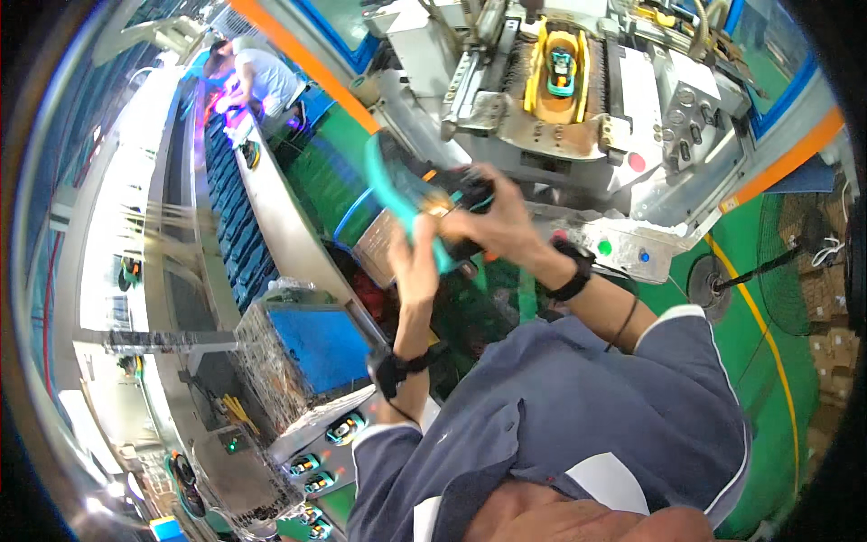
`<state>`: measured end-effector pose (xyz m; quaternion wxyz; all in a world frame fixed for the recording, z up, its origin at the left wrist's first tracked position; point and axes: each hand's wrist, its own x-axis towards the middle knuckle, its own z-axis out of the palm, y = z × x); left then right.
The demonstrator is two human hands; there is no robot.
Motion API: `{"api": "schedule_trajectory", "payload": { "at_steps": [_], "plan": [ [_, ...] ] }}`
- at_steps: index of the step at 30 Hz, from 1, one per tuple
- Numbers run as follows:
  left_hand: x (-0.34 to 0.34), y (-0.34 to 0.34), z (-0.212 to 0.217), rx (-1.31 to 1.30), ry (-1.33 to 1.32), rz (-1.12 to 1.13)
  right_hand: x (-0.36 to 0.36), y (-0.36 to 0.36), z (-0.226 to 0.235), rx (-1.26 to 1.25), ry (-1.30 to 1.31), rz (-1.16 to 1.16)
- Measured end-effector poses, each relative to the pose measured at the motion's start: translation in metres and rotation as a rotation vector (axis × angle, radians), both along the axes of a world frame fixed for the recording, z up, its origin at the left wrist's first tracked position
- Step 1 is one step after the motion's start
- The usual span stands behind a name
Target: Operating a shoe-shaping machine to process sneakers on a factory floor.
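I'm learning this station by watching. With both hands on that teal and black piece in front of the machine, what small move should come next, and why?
Probably steady the teal strip against the black part before anything else. The left hand grips the strip from below, the right hand clasps the black part, and both are in mid-air, short of the yellow fixture.

Press machine (578, 99) close ahead of hands; green floor (750, 298) open at right.
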<state>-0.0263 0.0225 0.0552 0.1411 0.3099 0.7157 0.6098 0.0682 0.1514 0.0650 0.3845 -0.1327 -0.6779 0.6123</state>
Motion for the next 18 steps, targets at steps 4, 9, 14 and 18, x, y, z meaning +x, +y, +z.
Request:
{"api": "schedule_trajectory", "payload": {
  "at_steps": [4, 9, 14, 18],
  "plan": [
    [0.017, 0.127, -0.001, 0.056, -0.021, -0.338, 0.075, 0.102, -0.009, -0.170, -0.110, -0.254],
    [-0.001, 0.291, -0.032, -0.036, -0.146, -0.475, 0.157, 0.172, -0.020, -0.254, 0.054, -0.635],
    [-0.045, 0.444, -0.105, -0.237, 0.290, -0.323, 0.220, 0.198, -0.030, -0.300, 0.162, -0.832],
    [-0.058, 0.515, -0.141, -0.324, 0.403, -0.312, 0.232, 0.203, -0.023, -0.195, 0.034, -1.052]
  ]
}}
